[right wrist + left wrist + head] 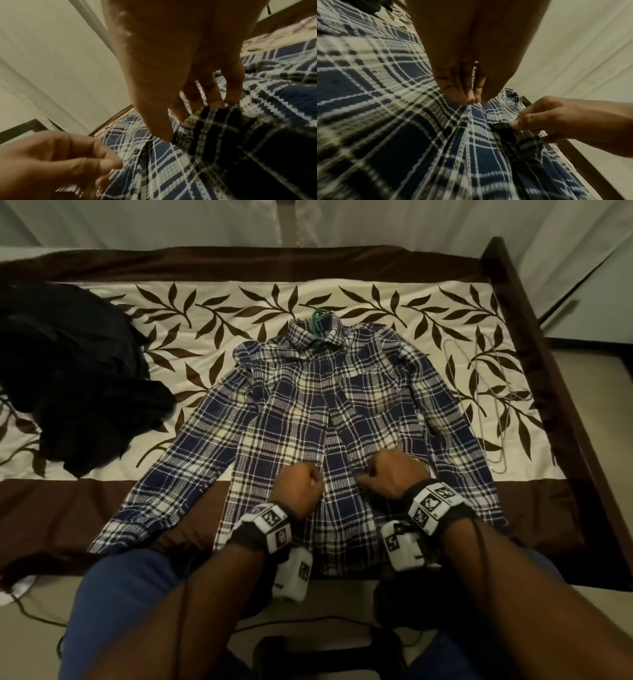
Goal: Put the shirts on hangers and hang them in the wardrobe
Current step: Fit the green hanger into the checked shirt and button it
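Note:
A blue, white and black plaid shirt [291, 412] lies spread flat on the bed with its front up. The green hook of a hanger [318, 320] sticks out of the collar. Both hands are at the lower part of the front opening. My left hand [313, 474] has its fingers bunched, and its fingertips [471, 100] pinch the left front edge. My right hand [368, 479] pinches a turned-up fold of the right front edge [205, 124] between thumb and fingers.
A pile of black clothes [68, 371] lies on the left side of the bed. Several bare wire hangers [486, 405] lie right of the shirt. The dark wooden bed frame [534, 344] runs along the right side, and pale curtains [171, 220] hang behind the bed.

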`<state>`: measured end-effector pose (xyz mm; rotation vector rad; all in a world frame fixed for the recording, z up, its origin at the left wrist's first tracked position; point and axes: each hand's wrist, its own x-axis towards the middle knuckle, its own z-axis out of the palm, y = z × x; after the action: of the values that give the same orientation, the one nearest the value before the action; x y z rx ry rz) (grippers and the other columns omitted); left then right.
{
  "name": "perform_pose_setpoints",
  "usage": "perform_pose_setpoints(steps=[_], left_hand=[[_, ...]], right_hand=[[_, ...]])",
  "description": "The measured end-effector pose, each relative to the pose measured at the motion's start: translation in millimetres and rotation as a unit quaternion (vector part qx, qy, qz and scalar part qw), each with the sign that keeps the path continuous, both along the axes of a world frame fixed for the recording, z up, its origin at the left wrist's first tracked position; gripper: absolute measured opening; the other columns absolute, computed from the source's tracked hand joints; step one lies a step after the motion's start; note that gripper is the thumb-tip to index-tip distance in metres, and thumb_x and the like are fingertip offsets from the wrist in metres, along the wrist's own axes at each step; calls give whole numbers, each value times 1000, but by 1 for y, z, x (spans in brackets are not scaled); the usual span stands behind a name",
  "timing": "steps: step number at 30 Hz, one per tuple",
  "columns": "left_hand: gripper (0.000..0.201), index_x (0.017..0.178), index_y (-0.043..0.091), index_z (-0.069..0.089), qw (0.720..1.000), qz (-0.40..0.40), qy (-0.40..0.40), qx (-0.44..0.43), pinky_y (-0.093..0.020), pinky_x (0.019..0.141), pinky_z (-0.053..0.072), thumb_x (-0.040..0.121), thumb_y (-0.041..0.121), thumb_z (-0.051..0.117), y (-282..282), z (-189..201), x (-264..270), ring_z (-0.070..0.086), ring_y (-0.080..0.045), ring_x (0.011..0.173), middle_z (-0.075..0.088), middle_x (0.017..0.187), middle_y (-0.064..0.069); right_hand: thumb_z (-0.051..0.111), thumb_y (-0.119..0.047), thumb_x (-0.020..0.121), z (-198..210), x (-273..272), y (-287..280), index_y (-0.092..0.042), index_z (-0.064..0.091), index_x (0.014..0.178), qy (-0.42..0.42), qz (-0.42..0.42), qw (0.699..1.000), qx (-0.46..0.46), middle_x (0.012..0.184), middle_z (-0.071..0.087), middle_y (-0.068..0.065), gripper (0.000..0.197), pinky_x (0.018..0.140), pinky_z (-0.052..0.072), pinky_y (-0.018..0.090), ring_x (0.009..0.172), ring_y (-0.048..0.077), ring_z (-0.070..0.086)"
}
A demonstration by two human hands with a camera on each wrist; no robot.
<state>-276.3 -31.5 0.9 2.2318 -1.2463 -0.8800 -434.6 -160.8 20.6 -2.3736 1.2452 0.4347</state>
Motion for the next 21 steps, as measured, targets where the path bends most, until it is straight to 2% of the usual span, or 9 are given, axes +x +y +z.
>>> perform_pose_setpoints(steps=[2, 4, 5, 7, 9, 12, 16, 19, 21], left_hand=[[13, 93, 13, 69, 999, 45, 15, -14, -33, 70, 61, 95, 11, 57, -19, -9, 3, 68, -15, 73, 71, 88, -3], [16, 102, 13, 70, 996, 82, 4, -40, -31, 67, 59, 97, 11, 55, -40, -16, 6, 68, -15, 73, 72, 94, -4], [18, 105, 13, 71, 994, 94, -6, -55, -33, 70, 60, 97, 10, 55, -51, -19, 8, 68, -17, 77, 73, 97, -4], [20, 106, 11, 73, 992, 102, -25, -70, -38, 81, 59, 96, 8, 55, -71, -23, 12, 69, -21, 85, 74, 100, -6], [22, 106, 11, 73, 993, 97, -38, -63, -37, 86, 57, 94, 6, 55, -90, -25, 15, 68, -24, 91, 74, 102, -9], [20, 108, 8, 72, 993, 86, -68, -32, -37, 86, 56, 94, 6, 58, -108, -30, 20, 67, -28, 95, 72, 105, -13], [13, 102, 9, 72, 995, 87, -46, -2, -40, 81, 59, 90, 13, 70, -116, -44, 30, 66, -25, 88, 70, 100, -10], [9, 95, 11, 73, 995, 89, -39, 2, -39, 81, 59, 86, 14, 75, -116, -48, 34, 66, -23, 88, 69, 99, -7], [5, 90, 11, 73, 995, 81, -53, -7, -35, 79, 57, 86, 14, 75, -115, -46, 35, 65, -23, 88, 68, 97, -7]], right_hand=[[61, -57, 89, -7, 10, -2, -15, 69, 80, -74, -27, 995, -62, 84, 64, 1, 44, 75, 54, 34, 82, 20, 61], [66, -45, 89, -15, 25, -9, -15, 71, 89, -160, -27, 983, -87, 94, 62, 1, 30, 80, 50, 33, 90, 19, 57], [68, -37, 89, -17, 34, -13, -15, 71, 95, -183, -22, 980, -76, 99, 63, 3, 23, 82, 50, 33, 93, 20, 58], [70, -26, 88, -26, 51, -23, -12, 70, 100, -188, -12, 980, -62, 102, 65, 7, 19, 84, 52, 35, 94, 24, 61], [69, -22, 88, -38, 63, -32, -9, 69, 97, -173, -12, 983, -63, 101, 63, 11, 16, 82, 52, 36, 94, 27, 61], [72, -26, 87, -54, 71, -44, -7, 67, 95, -147, -37, 986, -70, 102, 62, 12, 21, 81, 51, 36, 94, 29, 60], [78, -34, 82, -63, 72, -56, -10, 66, 98, -133, -68, 987, -60, 99, 63, 7, 30, 79, 52, 35, 90, 25, 60], [68, -22, 90, -60, 73, -62, -10, 70, 97, -126, -56, 990, -42, 89, 67, 6, 14, 73, 53, 31, 83, 24, 64], [60, -16, 93, -58, 72, -65, -10, 73, 90, -137, -58, 988, -35, 77, 67, 5, 15, 69, 53, 30, 74, 24, 65]])
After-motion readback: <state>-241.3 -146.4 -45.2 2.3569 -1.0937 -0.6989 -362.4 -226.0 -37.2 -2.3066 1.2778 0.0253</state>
